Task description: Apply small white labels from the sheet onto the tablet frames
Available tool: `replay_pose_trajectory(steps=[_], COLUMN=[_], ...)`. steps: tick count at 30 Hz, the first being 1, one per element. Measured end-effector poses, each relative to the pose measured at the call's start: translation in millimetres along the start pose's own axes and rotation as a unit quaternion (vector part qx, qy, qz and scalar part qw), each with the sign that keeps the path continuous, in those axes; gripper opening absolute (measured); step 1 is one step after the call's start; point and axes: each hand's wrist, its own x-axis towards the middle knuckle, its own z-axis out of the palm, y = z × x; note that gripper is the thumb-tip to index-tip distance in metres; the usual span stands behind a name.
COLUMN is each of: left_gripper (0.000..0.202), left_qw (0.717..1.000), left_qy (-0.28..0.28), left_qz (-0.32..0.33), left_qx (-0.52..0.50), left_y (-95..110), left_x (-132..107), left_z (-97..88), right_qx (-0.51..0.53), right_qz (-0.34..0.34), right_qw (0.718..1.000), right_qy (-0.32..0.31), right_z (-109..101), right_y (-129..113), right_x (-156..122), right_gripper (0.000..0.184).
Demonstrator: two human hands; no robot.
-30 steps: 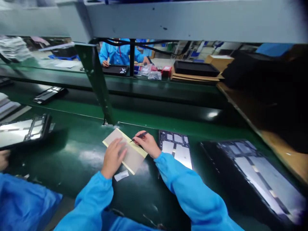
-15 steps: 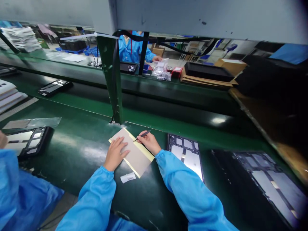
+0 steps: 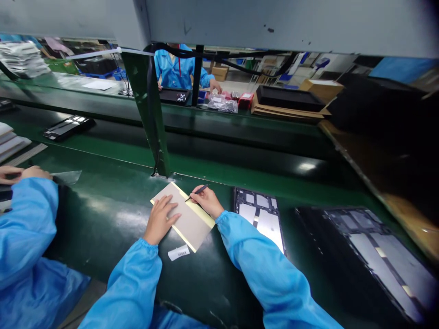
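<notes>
A grey-beige sheet with pale yellow backing [image 3: 192, 224] lies at a slant on the green bench. Spread across its left part is my left hand [image 3: 160, 217], fingers apart and flat, pressing it down. My right hand [image 3: 206, 200] grips slim black tweezers [image 3: 199, 192] like a pen, their pointed tip at the yellow strip along the sheet's upper edge. Just below the sheet rests a small white label with dark print [image 3: 179, 252]. To the right of my right hand is a dark device frame with silver plates [image 3: 262, 219].
Another device frame [image 3: 384, 246] lies farther right. At left, a co-worker's hands [image 3: 27, 173] work close by. A green post [image 3: 147, 109] rises behind the sheet, under a grey overhead beam [image 3: 240, 23]. Across the line, another person in blue [image 3: 176, 68] handles plastic bags [image 3: 222, 104].
My hands stay in nearly the same place on the sheet, the tweezers' tip still at the yellow strip. The view has shifted slightly. The left co-worker's arm has moved forward over the bench.
</notes>
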Motion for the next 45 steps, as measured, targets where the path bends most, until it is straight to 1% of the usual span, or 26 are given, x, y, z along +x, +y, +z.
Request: replay_pose_trajectory(steps=[2, 4, 5, 7, 9, 10, 11, 12, 13, 14, 16, 17, 18, 19, 20, 22, 24, 26, 28, 32, 38, 45], left_gripper=[0.032, 0.032, 0.031, 0.029, 0.023, 0.019, 0.015, 0.011, 0.008, 0.009, 0.011, 0.010, 0.010, 0.012, 0.016, 0.024, 0.026, 0.024, 0.023, 0.019, 0.018, 0.017], left_qw=[1.000, 1.000, 0.999, 0.997, 0.990, 0.985, 0.980, 0.977, 0.974, 0.970, 0.957, 0.951, 0.948, 0.946, 0.945, 0.946, 0.948, 0.952, 0.953, 0.954, 0.954, 0.953], left_qy=[-0.001, 0.004, 0.011, 0.041, 0.093, 0.124, 0.149, 0.159, 0.153, 0.127, 0.041, 0.002, -0.023, -0.040, -0.049, -0.055, -0.054, -0.052, -0.052, -0.050, -0.051, -0.047], left_qz=[0.007, 0.020, 0.032, 0.068, 0.110, 0.123, 0.131, 0.141, 0.160, 0.187, 0.255, 0.276, 0.287, 0.292, 0.295, 0.293, 0.285, 0.272, 0.266, 0.262, 0.262, 0.264], left_qx=[0.005, 0.006, 0.005, 0.001, 0.001, 0.003, -0.002, -0.022, -0.056, -0.092, -0.135, -0.137, -0.137, -0.134, -0.131, -0.128, -0.129, -0.132, -0.135, -0.140, -0.135, -0.138], left_y=[-2.9, -7.6, -9.8, -10.2, -0.1, 10.8, 25.9, 45.1, 67.6, 92.3, 142.0, 163.8, 181.7, 195.1, 204.0, 210.1, 206.7, 201.2, 197.4, 196.2, 196.6, 196.6], left_x=[1.1, 2.8, 3.8, 5.6, 6.4, 5.5, 3.2, -0.8, -6.5, -13.6, -28.7, -35.2, -40.0, -43.0, -44.2, -42.9, -39.7, -37.8, -37.8, -39.9, -40.0, -39.7], left_z=[-0.2, -2.6, -5.0, -11.8, -19.8, -23.4, -26.2, -27.7, -27.2, -24.1, -8.9, 2.9, 16.5, 30.7, 44.5, 66.7, 79.5, 84.3, 85.4, 86.1, 87.1, 87.2], right_qx=[0.006, 0.012, 0.010, -0.017, -0.075, -0.108, -0.140, -0.169, -0.190, -0.205, -0.215, -0.212, -0.205, -0.198, -0.191, -0.180, -0.174, -0.173, -0.168, -0.154, -0.185, -0.259], right_qz=[-0.009, -0.032, -0.051, -0.093, -0.116, -0.115, -0.109, -0.102, -0.096, -0.095, -0.104, -0.112, -0.120, -0.126, -0.130, -0.125, -0.105, -0.079, -0.061, -0.050, -0.061, -0.104], right_qw=[1.000, 0.999, 0.999, 0.996, 0.990, 0.987, 0.984, 0.979, 0.975, 0.972, 0.969, 0.969, 0.970, 0.971, 0.973, 0.976, 0.979, 0.982, 0.984, 0.987, 0.980, 0.957], right_qy=[0.003, 0.010, 0.011, 0.009, 0.013, 0.022, 0.034, 0.046, 0.055, 0.060, 0.058, 0.053, 0.045, 0.036, 0.027, 0.009, -0.006, -0.017, -0.023, -0.026, -0.042, -0.081], right_z=[0.1, -12.5, -24.8, -59.9, -101.7, -122.0, -140.2, -155.9, -168.5, -177.8, -187.4, -188.4, -187.7, -185.8, -183.4, -179.1, -177.5, -178.5, -180.5, -182.6, -182.4, -185.0], right_y=[-11.2, -29.1, -39.3, -58.8, -72.4, -75.9, -76.9, -75.5, -72.2, -67.5, -56.2, -50.8, -46.0, -42.2, -39.3, -36.2, -35.6, -36.1, -36.4, -35.7, -39.6, -51.1], right_x=[-6.6, -25.6, -40.6, -81.1, -131.3, -157.3, -182.4, -205.2, -224.6, -240.1, -257.9, -261.0, -260.9, -258.6, -254.9, -246.3, -239.4, -235.4, -233.8, -233.1, -231.1, -226.0], right_gripper=[0.045, 0.044, 0.042, 0.034, 0.027, 0.024, 0.021, 0.019, 0.018, 0.016, 0.014, 0.014, 0.013, 0.013, 0.014, 0.017, 0.021, 0.025, 0.027, 0.028, 0.028, 0.028])
